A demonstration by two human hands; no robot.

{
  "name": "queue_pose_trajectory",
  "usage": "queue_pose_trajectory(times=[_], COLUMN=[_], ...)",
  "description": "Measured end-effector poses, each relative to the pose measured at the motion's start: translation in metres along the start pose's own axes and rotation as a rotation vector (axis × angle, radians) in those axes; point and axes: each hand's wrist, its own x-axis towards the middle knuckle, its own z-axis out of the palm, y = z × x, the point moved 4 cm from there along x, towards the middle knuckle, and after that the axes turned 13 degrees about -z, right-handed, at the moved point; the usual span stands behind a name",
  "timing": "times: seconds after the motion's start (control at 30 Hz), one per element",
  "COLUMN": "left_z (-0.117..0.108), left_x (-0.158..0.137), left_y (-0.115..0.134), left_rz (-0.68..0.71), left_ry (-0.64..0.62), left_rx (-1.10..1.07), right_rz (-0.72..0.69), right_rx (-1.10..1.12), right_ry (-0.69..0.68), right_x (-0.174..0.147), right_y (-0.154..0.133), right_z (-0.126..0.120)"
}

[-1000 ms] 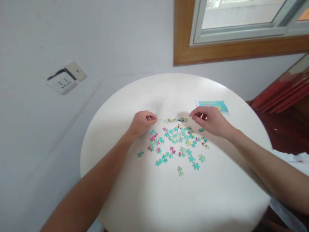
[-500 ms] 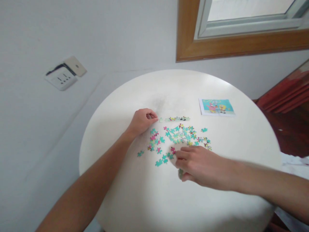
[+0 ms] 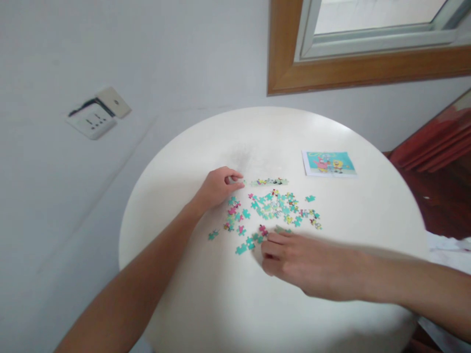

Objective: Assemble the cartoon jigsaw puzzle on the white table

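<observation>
My left hand [image 3: 220,186] rests on the round white table [image 3: 206,304], thumb and forefinger on either side of a small pale green puzzle piece [image 3: 244,182] that they partly cover. Just right of it lies a narrow joined strip of puzzle pieces [image 3: 270,182]. My right hand [image 3: 289,260] is closed, palm down, at the near edge of the scattered puzzle pieces [image 3: 274,203]. Its fingertips are hidden, so what they hold does not show. Beside its knuckles lie a pink puzzle piece [image 3: 263,230] and several turquoise ones [image 3: 250,242].
A reference picture card [image 3: 329,163] with cartoon figures lies at the right back of the table. Behind stand a white wall with a socket [image 3: 91,120] and a wood-framed window [image 3: 283,73]. A red curtain [image 3: 430,144] hangs at the right.
My right hand has moved slightly nearer and left; the greenish thing at its thumb no longer shows. My left thumb and forefinger have parted and moved over the pale piece.
</observation>
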Motion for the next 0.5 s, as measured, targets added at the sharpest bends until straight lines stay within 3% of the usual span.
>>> queue_pose_trajectory(times=[0.5], left_z=[0.0033], left_x=[-0.0028], left_y=[0.0075], left_rz=[0.092], left_ry=[-0.096], left_rx=[0.060], right_rz=[-0.030], right_rx=[-0.016], right_ry=[-0.045], right_x=[0.0017], right_y=[0.0012], right_z=[0.0028])
